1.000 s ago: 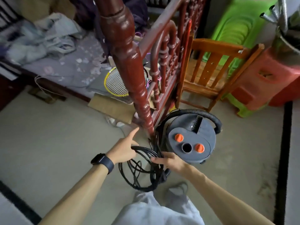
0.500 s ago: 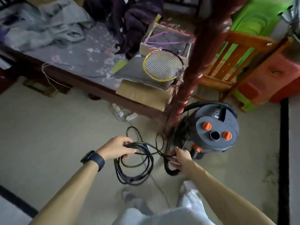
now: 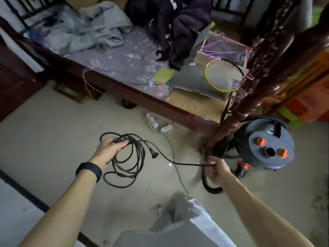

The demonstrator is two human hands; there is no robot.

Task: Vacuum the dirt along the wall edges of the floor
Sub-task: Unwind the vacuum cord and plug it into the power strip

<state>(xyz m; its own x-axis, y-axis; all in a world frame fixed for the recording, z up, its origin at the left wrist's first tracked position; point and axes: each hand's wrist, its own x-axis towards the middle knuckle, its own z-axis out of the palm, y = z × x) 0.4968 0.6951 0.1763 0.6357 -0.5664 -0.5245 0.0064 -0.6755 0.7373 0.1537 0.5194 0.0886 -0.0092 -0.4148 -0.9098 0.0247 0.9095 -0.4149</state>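
A grey drum vacuum cleaner with two orange knobs stands on the floor at the right, beside the bed's corner post. My left hand grips a coiled bundle of black power cord, and the cord's plug dangles from the coil. One strand runs right to my right hand, which holds the cord together with the thick black hose that loops down to the floor.
A dark wooden bed with clothes, a cardboard box and a badminton racket fills the back. A white power strip lies on the floor by the bed. Orange and green stools stand at the right. Dirt streaks the floor's right edge.
My left hand has carried the cord coil away to the left, pulling a strand taut between my hands. The view has swung left; the plug now hangs free.
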